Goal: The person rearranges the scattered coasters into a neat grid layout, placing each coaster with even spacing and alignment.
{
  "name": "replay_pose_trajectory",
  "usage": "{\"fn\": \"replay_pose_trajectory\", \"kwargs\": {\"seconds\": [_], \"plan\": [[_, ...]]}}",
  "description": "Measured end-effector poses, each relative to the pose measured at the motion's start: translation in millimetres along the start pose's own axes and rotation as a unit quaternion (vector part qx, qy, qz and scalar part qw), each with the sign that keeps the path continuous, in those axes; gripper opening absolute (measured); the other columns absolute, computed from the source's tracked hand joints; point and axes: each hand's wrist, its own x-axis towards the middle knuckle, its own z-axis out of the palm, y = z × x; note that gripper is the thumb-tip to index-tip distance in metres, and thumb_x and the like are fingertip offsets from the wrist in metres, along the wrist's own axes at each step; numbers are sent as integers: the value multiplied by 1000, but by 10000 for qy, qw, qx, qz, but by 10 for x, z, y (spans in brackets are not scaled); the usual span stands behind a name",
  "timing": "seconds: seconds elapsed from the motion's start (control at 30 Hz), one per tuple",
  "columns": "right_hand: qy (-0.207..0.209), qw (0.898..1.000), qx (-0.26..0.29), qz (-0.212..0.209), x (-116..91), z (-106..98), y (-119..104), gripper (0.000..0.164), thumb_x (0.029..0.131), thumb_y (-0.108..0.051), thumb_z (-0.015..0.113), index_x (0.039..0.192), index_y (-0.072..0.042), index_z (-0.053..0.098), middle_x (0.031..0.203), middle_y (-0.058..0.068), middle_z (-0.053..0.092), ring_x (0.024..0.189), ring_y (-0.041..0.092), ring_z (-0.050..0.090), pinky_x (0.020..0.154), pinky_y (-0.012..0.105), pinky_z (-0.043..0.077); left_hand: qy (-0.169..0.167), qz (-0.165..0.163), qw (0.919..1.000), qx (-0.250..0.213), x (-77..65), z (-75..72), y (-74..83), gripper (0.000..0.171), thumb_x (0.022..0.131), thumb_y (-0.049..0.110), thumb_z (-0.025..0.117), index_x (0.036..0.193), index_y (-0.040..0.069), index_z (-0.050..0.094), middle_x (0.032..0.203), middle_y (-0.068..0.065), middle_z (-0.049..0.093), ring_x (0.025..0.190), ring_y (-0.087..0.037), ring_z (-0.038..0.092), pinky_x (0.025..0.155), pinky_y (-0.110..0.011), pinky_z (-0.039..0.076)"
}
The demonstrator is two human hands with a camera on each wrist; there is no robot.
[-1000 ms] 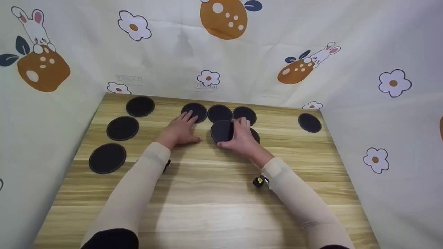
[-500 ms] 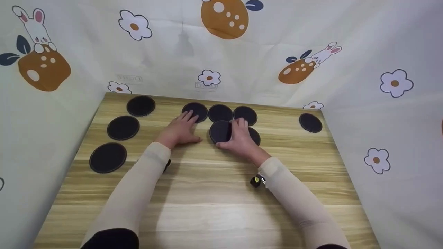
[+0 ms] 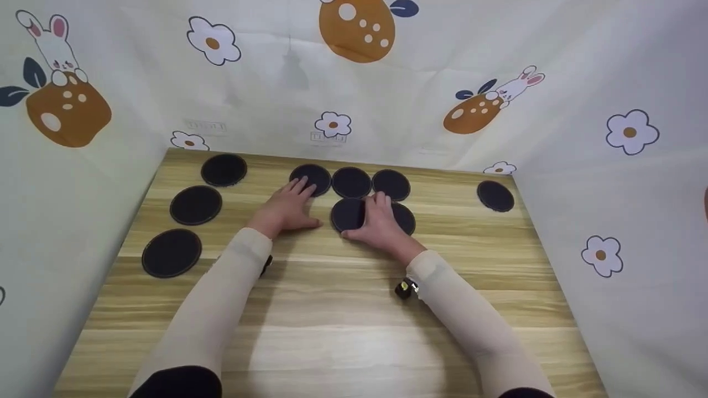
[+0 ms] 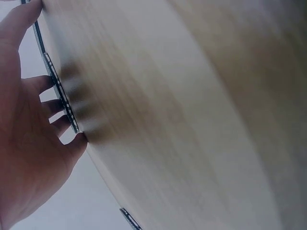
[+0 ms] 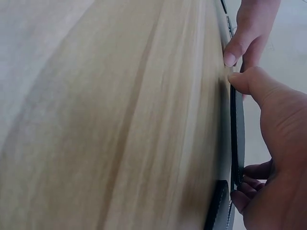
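Note:
In the head view, my left hand (image 3: 285, 207) rests with spread fingers on a round black coaster (image 3: 311, 176), the left one of three in a row at the back of the table. My right hand (image 3: 380, 225) grips another black coaster (image 3: 348, 214) by its edge, thumb in front and fingers behind. This coaster lies just below the row's middle coaster (image 3: 352, 182). Partly hidden behind the right hand is one more coaster (image 3: 405, 218), below the row's right coaster (image 3: 391, 184). From the right wrist, the gripped coaster (image 5: 237, 134) shows edge-on, low over the wood.
Three more coasters (image 3: 171, 253) run along the table's left side. A single coaster (image 3: 495, 195) lies near the back right corner. A printed cloth (image 3: 260, 94) with flowers and rabbits walls the wooden table (image 3: 343, 337) at the back and both sides.
My right hand has moved slightly left and toward me with its coaster, which now sits lower, clear of the back row's edge in view. The left hand has stayed in place.

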Motion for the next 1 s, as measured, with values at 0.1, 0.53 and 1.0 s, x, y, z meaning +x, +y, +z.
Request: {"fn": "replay_pose_trajectory", "kwargs": {"seconds": [0.1, 0.53, 1.0], "plan": [[-8, 10000, -7, 27, 4, 13, -5, 107, 75, -57, 98, 147, 9, 56, 129, 17, 43, 126, 35, 39, 114, 43, 44, -29, -9, 10000, 35, 14, 20, -16, 107, 97, 62, 74, 175, 5, 27, 183, -24, 13, 168, -46, 12, 134, -63, 19], [-55, 9998, -193, 53, 8, 33, -12, 104, 75, -59, 96, 145, 9, 58, 133, 19, 46, 126, 37, 43, 114, 48, 43, -52, 8, 10000, 27, 24, 22, -31, 108, 97, 62, 74, 175, 5, 27, 183, -24, 12, 168, -47, 11, 133, -64, 19], [-160, 9995, -248, 104, 13, 23, -16, 106, 77, -62, 94, 148, 9, 59, 132, 18, 48, 127, 36, 45, 113, 49, 43, -212, -46, 9998, 23, 115, 90, -121, 111, 97, 66, 71, 177, 8, 21, 184, -21, 7, 169, -44, 6, 135, -62, 15]]}}
